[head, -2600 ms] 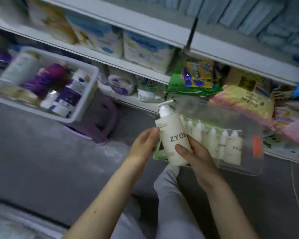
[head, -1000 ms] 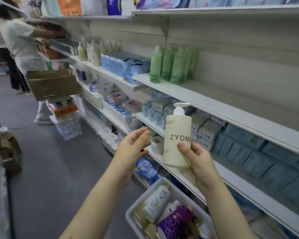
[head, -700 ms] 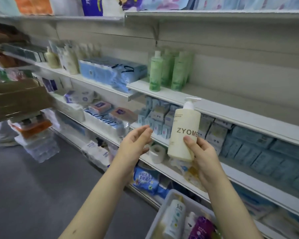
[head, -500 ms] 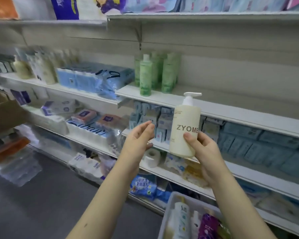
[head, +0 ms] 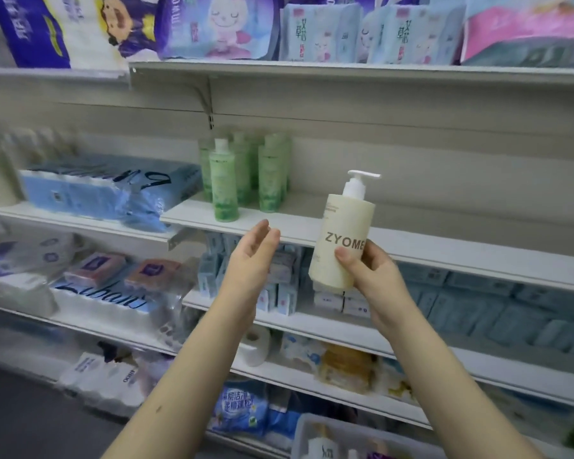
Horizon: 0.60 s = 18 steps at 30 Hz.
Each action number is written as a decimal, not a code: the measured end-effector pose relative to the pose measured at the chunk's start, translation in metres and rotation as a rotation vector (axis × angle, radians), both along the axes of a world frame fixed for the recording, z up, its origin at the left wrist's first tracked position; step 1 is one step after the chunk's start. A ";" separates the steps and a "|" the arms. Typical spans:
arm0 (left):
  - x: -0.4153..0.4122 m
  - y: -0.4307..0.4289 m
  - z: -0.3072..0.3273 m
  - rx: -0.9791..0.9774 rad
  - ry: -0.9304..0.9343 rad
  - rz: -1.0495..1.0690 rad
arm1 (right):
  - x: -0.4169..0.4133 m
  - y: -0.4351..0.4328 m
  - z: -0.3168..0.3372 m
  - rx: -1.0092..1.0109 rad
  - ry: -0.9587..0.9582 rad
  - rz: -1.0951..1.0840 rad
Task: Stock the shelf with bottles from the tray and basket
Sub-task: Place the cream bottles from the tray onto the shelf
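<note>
I see the right hand (head: 371,276) gripping the bottle (head: 342,240) low on its body, thumb across the label. The bottle is held nearly upright in the air, top leaning slightly right, pump spout pointing right, in front of the shelf (head: 444,250) edge, right of the green bottles (head: 226,187). The left hand (head: 251,260) hovers nearby, fingers relaxed, holding nothing.
</note>
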<state>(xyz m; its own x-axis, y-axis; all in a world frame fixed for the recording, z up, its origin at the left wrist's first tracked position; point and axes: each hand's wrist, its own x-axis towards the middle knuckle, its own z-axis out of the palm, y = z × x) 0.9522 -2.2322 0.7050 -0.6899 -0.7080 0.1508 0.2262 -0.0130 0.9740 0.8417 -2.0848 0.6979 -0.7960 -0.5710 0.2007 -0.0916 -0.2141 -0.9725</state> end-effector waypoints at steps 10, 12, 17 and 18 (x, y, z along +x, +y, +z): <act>-0.073 -0.098 -0.002 -0.166 -0.057 -0.014 | -0.062 -0.091 0.006 0.026 0.057 -0.096; -0.092 -0.119 -0.003 -0.186 -0.087 -0.033 | -0.074 -0.114 0.006 0.038 0.056 -0.122; -0.134 -0.160 -0.002 -0.244 -0.120 -0.038 | -0.103 -0.161 -0.001 0.078 0.046 -0.186; -0.142 -0.167 -0.003 -0.247 -0.124 -0.034 | -0.107 -0.169 -0.002 0.079 0.042 -0.193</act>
